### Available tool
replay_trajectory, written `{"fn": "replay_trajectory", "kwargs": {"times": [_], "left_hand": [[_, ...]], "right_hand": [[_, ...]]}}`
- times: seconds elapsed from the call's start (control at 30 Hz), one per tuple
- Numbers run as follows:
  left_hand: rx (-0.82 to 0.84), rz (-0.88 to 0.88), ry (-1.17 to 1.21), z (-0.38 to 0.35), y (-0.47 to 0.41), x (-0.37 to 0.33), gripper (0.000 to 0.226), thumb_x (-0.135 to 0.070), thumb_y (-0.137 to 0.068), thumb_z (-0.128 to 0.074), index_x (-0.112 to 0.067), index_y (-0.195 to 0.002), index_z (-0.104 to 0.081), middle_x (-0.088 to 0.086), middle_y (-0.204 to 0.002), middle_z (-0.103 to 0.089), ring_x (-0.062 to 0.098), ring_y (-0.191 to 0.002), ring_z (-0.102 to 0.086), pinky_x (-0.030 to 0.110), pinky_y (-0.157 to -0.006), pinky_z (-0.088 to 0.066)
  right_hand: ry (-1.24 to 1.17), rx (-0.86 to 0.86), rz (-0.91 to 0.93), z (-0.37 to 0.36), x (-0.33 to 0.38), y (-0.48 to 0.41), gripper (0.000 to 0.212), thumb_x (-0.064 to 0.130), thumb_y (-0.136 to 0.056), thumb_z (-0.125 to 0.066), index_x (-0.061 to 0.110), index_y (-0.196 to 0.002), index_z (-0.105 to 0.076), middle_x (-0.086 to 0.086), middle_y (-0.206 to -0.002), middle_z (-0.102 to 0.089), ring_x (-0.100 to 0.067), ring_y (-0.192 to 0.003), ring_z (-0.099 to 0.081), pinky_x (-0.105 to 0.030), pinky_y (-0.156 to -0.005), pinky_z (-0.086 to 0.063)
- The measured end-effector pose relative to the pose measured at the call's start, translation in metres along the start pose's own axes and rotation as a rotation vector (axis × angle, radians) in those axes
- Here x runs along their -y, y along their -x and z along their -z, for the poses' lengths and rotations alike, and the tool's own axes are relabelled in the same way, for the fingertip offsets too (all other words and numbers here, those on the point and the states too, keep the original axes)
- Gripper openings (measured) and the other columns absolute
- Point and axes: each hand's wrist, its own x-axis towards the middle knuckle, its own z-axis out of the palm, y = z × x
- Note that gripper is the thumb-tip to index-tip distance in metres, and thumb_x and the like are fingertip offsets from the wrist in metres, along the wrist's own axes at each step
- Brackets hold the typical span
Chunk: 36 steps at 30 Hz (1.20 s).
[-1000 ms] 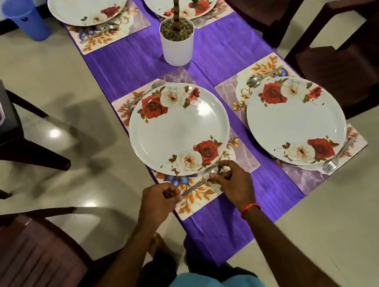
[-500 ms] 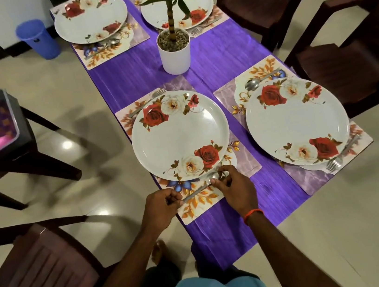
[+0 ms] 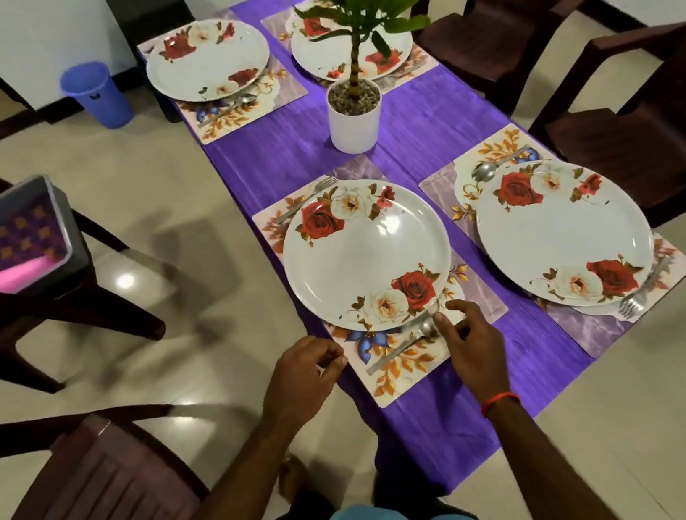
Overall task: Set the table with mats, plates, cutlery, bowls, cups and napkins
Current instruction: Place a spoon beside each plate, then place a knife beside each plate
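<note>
Presently | cutlery step: spoon [image 3: 398,349] laid on mat [image 3: 394,387] | left hand [image 3: 300,376], right hand [image 3: 471,341]: fingers loose, empty | next, likely: bowls.

Spoon [image 3: 402,346] flat on floral mat [image 3: 398,380]

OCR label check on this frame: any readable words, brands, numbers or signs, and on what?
No text can be read.
blue bin: small dark mark on its side, too blurred to read.
plates, mats: flower patterns only, no lettering.
</note>
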Motion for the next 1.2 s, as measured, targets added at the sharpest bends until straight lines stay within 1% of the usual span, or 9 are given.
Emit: {"fn": "replay_trajectory", "kwargs": {"times": [0.1,0.17,0.3,0.4,0.53,0.7,0.93,1.0,1.2], "left_hand": [[-0.064,-0.13,-0.044,0.03,-0.002,0.01,0.027,-0.036,-0.094,-0.072,-0.02,-0.116,-0.073,-0.004,-0.116,-0.07,0.012,-0.107,-0.062,0.032,-0.09,-0.056],[-0.091,-0.203,-0.072,0.049,-0.005,0.014,0.035,-0.043,-0.093,-0.069,-0.022,-0.121,-0.07,-0.005,-0.123,-0.068,0.014,-0.117,-0.058,0.034,-0.098,-0.052],[-0.124,-0.225,-0.135,0.089,-0.004,0.03,0.043,-0.051,-0.094,-0.061,-0.026,-0.13,-0.064,-0.007,-0.136,-0.061,0.015,-0.13,-0.049,0.035,-0.105,-0.039],[-0.147,-0.223,-0.174,0.114,0.0,0.044,0.045,-0.052,-0.095,-0.06,-0.028,-0.134,-0.06,-0.007,-0.143,-0.056,0.016,-0.137,-0.045,0.039,-0.106,-0.036],[-0.19,-0.19,-0.201,0.15,0.009,0.07,0.056,-0.061,-0.093,-0.053,-0.031,-0.14,-0.053,-0.005,-0.153,-0.046,0.018,-0.145,-0.034,0.045,-0.111,-0.033],[-0.226,-0.052,-0.179,0.193,0.018,0.1,0.074,-0.075,-0.09,-0.038,-0.034,-0.152,-0.036,-0.007,-0.167,-0.022,0.017,-0.156,-0.012,0.047,-0.119,-0.023],[-0.312,0.073,-0.129,0.234,0.028,0.13,0.099,-0.093,-0.079,-0.011,-0.034,-0.156,-0.029,-0.006,-0.17,-0.014,0.018,-0.158,-0.004,0.05,-0.123,-0.019],[-0.33,0.1,-0.13,0.243,0.029,0.143,0.097,-0.093,-0.08,-0.009,-0.035,-0.156,-0.028,-0.007,-0.17,-0.013,0.017,-0.158,-0.004,0.05,-0.123,-0.02],[-0.375,0.219,-0.15,0.27,0.014,0.19,0.076,-0.08,-0.091,-0.029,-0.038,-0.154,-0.029,-0.01,-0.168,-0.016,0.014,-0.157,-0.004,0.051,-0.121,-0.023]], "right_hand": [[0.057,0.002,0.146,-0.009,0.032,0.009,0.038,0.049,-0.096,-0.06,0.024,-0.126,-0.062,0.011,-0.079,-0.067,-0.004,-0.072,-0.064,-0.023,-0.062,-0.052],[0.095,0.048,0.257,-0.02,0.054,0.011,0.037,0.05,-0.096,-0.06,0.029,-0.126,-0.06,0.013,-0.094,-0.067,-0.005,-0.08,-0.062,-0.025,-0.069,-0.052],[0.175,0.097,0.427,-0.051,0.103,0.02,0.036,0.044,-0.095,-0.065,0.025,-0.125,-0.062,0.005,-0.103,-0.064,-0.015,-0.099,-0.057,-0.037,-0.089,-0.049],[0.298,0.112,0.54,-0.077,0.136,0.028,0.04,0.046,-0.095,-0.064,0.022,-0.127,-0.061,-0.002,-0.114,-0.067,-0.023,-0.11,-0.055,-0.04,-0.093,-0.047],[0.454,0.13,0.676,-0.115,0.185,0.04,0.047,0.045,-0.089,-0.07,0.022,-0.129,-0.062,-0.004,-0.125,-0.063,-0.028,-0.119,-0.053,-0.043,-0.094,-0.044],[0.541,0.239,0.812,-0.158,0.231,0.061,0.057,0.051,-0.085,-0.071,0.031,-0.135,-0.053,0.001,-0.135,-0.051,-0.024,-0.129,-0.042,-0.04,-0.1,-0.037],[0.552,0.354,0.914,-0.206,0.282,0.065,0.057,0.055,-0.088,-0.064,0.033,-0.139,-0.05,0.002,-0.144,-0.046,-0.021,-0.135,-0.037,-0.043,-0.107,-0.031],[0.549,0.383,0.935,-0.22,0.296,0.062,0.057,0.055,-0.089,-0.064,0.034,-0.14,-0.05,0.003,-0.144,-0.046,-0.02,-0.137,-0.035,-0.042,-0.108,-0.03],[0.514,0.505,1.01,-0.27,0.339,0.042,0.056,0.056,-0.092,-0.059,0.038,-0.142,-0.045,0.008,-0.148,-0.039,-0.015,-0.141,-0.026,-0.035,-0.112,-0.021]]}}
